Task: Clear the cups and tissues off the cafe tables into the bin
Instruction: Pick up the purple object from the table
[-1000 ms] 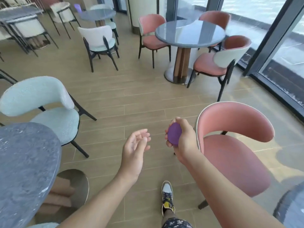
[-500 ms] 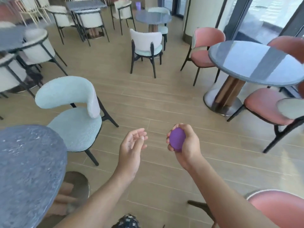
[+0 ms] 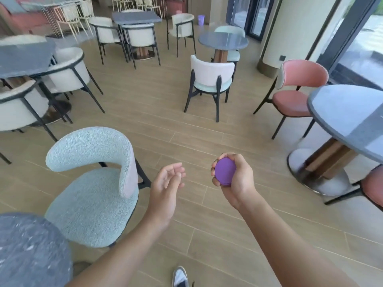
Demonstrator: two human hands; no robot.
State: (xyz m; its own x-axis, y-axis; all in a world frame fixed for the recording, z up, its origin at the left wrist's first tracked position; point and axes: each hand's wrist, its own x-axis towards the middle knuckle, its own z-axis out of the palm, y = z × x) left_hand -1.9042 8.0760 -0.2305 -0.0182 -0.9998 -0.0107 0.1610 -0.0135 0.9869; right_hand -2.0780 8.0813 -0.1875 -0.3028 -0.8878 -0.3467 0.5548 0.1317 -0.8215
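Note:
My right hand (image 3: 238, 179) grips a purple cup (image 3: 224, 171), its round bottom turned toward me, held over the wooden floor at chest height. My left hand (image 3: 165, 183) hangs beside it, palm up, fingers loosely curled and holding nothing. Far back on the floor near the glass doors stands a small purple bin (image 3: 201, 19). No tissues show on the tables in view.
A pale green chair (image 3: 89, 183) and a grey round table (image 3: 31, 251) stand at my left. A second round table (image 3: 350, 119) with pink chairs (image 3: 298, 90) is at my right. A white chair (image 3: 211, 77) and a further round table (image 3: 222, 40) stand ahead, with wooden floor between.
My view has swung left and forward across the room; the pink chair by my right arm has left the frame and the purple bin has come into sight. Both hands keep their pose.

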